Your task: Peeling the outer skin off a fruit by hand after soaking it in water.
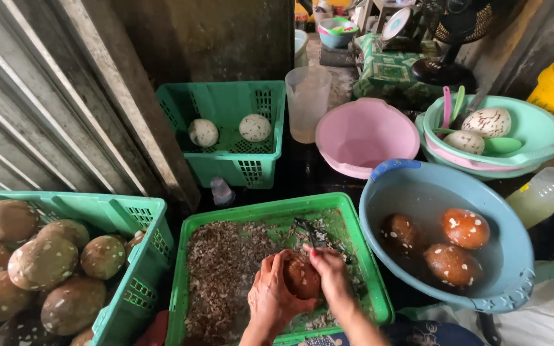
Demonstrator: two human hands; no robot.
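Both hands work over the near green tray (245,221): the left hand (270,291) cups a round brown fruit (301,277), the right hand (329,272) grips a knife (309,232) pointing far-left.

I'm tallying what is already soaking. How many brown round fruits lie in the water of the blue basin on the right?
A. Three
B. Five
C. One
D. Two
A. Three brown, white-flecked fruits lie in the water of the blue basin, apart from the one that both hands hold over the green tray.
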